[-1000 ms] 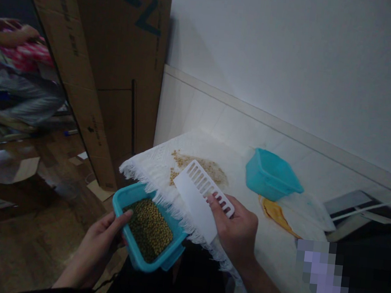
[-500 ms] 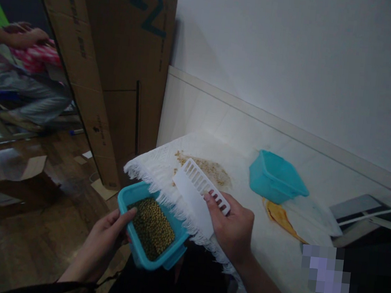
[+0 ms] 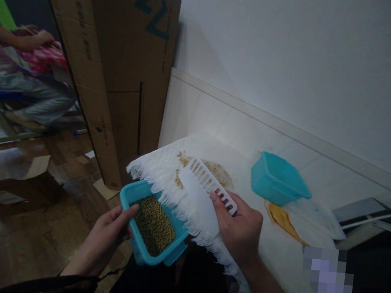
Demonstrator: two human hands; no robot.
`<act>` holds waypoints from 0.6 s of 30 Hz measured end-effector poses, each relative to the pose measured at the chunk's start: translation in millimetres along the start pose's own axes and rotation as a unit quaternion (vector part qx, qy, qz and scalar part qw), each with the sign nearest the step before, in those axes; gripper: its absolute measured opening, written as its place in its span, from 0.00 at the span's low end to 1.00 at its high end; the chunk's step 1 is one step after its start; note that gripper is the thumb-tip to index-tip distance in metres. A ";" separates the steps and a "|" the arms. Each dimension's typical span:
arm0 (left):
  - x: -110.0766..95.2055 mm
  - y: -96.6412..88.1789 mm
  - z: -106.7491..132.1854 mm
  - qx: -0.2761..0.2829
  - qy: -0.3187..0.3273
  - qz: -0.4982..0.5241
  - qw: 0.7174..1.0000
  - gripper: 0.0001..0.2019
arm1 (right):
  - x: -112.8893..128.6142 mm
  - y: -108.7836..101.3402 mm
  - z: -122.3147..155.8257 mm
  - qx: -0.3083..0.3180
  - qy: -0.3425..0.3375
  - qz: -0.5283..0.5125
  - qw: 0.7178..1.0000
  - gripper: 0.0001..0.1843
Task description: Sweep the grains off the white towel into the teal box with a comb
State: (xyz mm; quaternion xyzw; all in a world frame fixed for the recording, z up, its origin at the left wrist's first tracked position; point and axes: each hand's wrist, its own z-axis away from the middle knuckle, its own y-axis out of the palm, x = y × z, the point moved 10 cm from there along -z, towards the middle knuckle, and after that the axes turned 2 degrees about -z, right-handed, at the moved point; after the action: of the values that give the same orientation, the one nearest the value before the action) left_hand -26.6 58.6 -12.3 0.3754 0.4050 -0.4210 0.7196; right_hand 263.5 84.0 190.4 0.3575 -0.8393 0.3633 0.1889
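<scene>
My left hand (image 3: pixel 103 244) grips a teal plastic tub (image 3: pixel 170 253) full of small greenish-brown beans (image 3: pixel 154 226), held just below the fringed edge of a white cloth (image 3: pixel 158 166). My right hand (image 3: pixel 239 228) is closed on a white slotted plastic scraper (image 3: pixel 200 193), which rests on the cloth near its edge. A patch of loose beans (image 3: pixel 214 169) lies on the cloth just beyond the scraper.
A second teal tub (image 3: pixel 278 178) sits further back on the white table, with a yellow cloth (image 3: pixel 279 216) and a clear bag beside it. Tall cardboard boxes (image 3: pixel 121 59) lean at the left. Another person's arm (image 3: pixel 21 39) shows far left. The wall runs behind.
The view has shifted slightly; both hands, the tub and the scraper keep nearly the same pose, with the scraper edging a little toward the loose beans.
</scene>
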 end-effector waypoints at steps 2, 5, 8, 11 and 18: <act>2.0 2.9 0.6 0.014 -0.008 0.013 1.000 0.22 | -3.0 0.1 -0.9 0.002 -0.002 0.007 1.000 0.15; 1.1 5.0 1.7 0.026 -0.004 0.013 1.000 0.21 | -5.1 4.9 0.3 0.019 -0.007 0.008 1.000 0.15; 1.5 5.8 2.0 0.034 -0.007 0.011 0.999 0.21 | -2.9 8.4 1.9 0.026 -0.013 0.009 1.000 0.15; 2.4 4.9 0.8 0.030 -0.011 0.011 0.999 0.22 | 2.1 10.9 1.8 0.027 -0.025 0.006 0.999 0.15; -6.6 8.8 -0.9 0.031 -0.002 0.005 1.000 0.24 | 7.8 16.7 1.5 0.028 -0.037 0.017 0.999 0.14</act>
State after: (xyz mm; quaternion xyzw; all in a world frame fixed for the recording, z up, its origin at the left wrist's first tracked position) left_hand -20.9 64.6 -5.0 0.3984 0.3883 -0.4310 0.7104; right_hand 245.8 87.3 186.1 0.3619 -0.8410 0.3765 0.1413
